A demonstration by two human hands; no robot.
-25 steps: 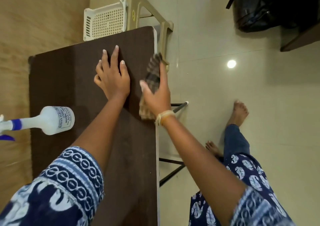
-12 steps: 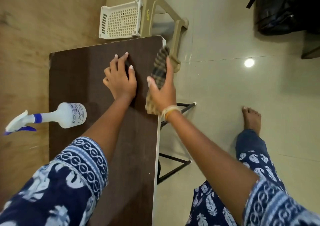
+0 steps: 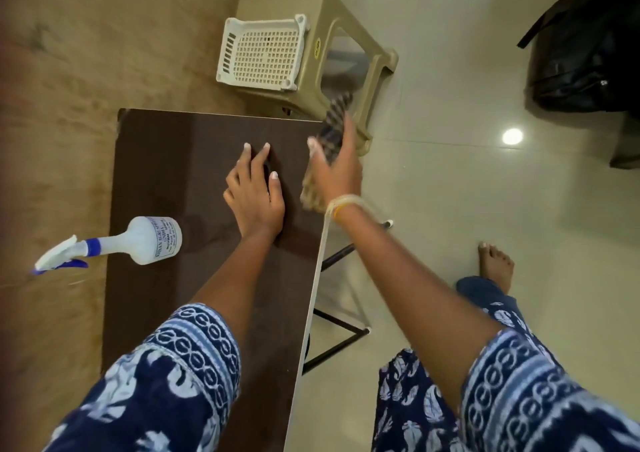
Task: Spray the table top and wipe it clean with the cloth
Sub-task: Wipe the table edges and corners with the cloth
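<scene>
head view: moved little since a second ago; right hand [image 3: 337, 171] and checked cloth [image 3: 330, 129] carried slightly farther along the right edge toward the far corner, left hand [image 3: 254, 191] kept in much the same place on the table top [image 3: 180, 160].

left hand laid on the dark surface with fingers relaxed and gripping nothing, probably as a brace to steady the light folding table against the sideways push. right hand wrapped around the cloth, pressed against the table's right edge rather than its flat top, likely to catch the rim. spray bottle [image 3: 145, 240] set down on its side at the left edge, nozzle hanging out past the table, released and apparently parked clear of the wiping path.

cloth blurred by motion and half covered by the hand. no wet sheen readable on the dark surface, so spraying cannot be confirmed. bottle label too small to read. near end of the table hidden under patterned sleeves. beyond the far end, a beige stool [image 3: 349, 70] with a white basket [image 3: 263, 53] on it.
</scene>
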